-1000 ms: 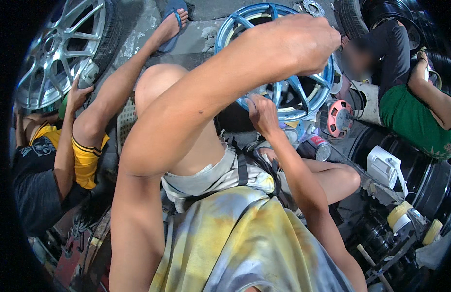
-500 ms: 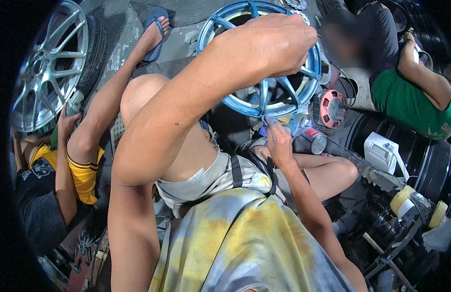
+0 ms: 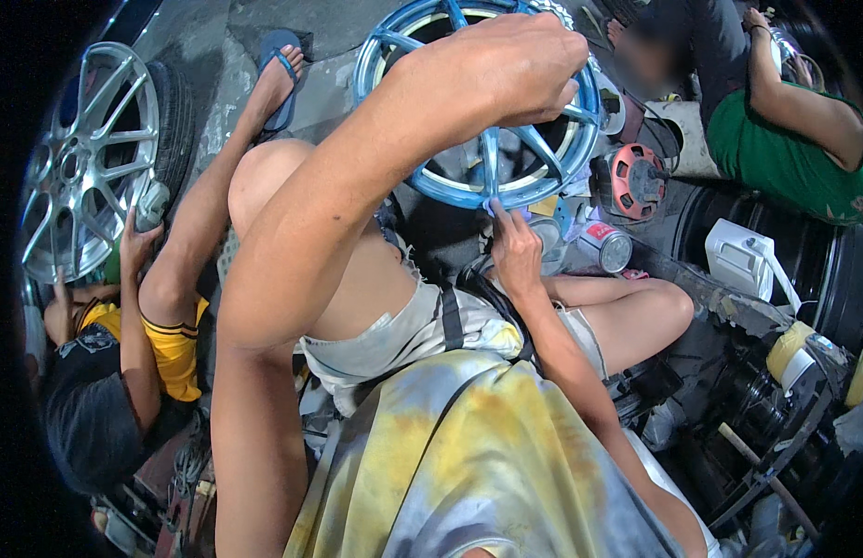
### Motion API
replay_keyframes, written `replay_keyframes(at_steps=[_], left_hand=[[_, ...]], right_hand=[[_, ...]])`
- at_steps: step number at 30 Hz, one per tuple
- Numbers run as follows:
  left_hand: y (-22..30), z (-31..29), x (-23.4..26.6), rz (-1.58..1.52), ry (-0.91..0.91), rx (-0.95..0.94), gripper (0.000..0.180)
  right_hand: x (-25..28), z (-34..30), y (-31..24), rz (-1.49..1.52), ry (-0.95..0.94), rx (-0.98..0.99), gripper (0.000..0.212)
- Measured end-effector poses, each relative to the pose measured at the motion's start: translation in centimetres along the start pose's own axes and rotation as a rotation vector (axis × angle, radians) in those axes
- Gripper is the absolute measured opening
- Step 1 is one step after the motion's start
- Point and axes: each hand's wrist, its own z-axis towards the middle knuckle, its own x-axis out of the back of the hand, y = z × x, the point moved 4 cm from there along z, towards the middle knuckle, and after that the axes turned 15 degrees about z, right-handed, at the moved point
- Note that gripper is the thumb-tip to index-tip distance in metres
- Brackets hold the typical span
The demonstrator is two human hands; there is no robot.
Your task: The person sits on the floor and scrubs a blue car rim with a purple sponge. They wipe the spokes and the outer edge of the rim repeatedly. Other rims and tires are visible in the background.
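A blue-painted wheel rim (image 3: 490,167) with several spokes stands in front of me, partly hidden by my left forearm. My left hand (image 3: 534,70) is closed in a fist over its right side. The curled fingers face away, so what they hold cannot be seen. At the rim's near edge, my right hand (image 3: 517,249) pinches a small bluish-purple scrap (image 3: 492,206) against the blue metal. Whether that scrap is cloth or abrasive paper cannot be told.
An open tin can (image 3: 606,246) and a red-and-black round reel (image 3: 634,181) sit right of the rim. At left, a co-worker holds a grey pad (image 3: 153,206) on a silver wheel (image 3: 96,139). Another person in green (image 3: 785,153) sits far right, near a white container (image 3: 740,259).
The whole view has shifted slightly. Both my hands keep nearly the same places on the blue rim. The left co-worker's pad has moved up along the silver wheel.
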Motion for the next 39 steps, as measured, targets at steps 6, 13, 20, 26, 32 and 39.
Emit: replay_keyframes(at_steps=[6,13,20,26,32,39], left_hand=[[-0.4,-0.2,0.0,0.011,0.068,-0.046,0.019],[-0.8,-0.9,0.8,-0.101,0.085,0.007,0.029],[-0.3,-0.1,0.5,-0.091,-0.035,0.017,0.024],[-1.5,-0.1,1.2,-0.073,-0.062,0.047,0.027],[-1.6,-0.4,0.1,-0.016,-0.045,0.025,0.028],[-1.3,0.1,-0.5,-0.017,-0.141,0.014,0.029]], right_hand=[[0.1,0.3,0.2,0.008,0.031,0.016,0.046],[-0.2,0.1,0.6,0.033,0.050,0.018,0.047],[-0.4,3.5,1.1,0.045,0.037,0.013,0.048],[-0.5,3.8,1.5,-0.102,0.009,0.036,0.055],[0.5,2.0,0.2,-0.191,0.013,0.013,0.041],[0.3,3.0,0.8,0.185,0.149,-0.220,0.028]])
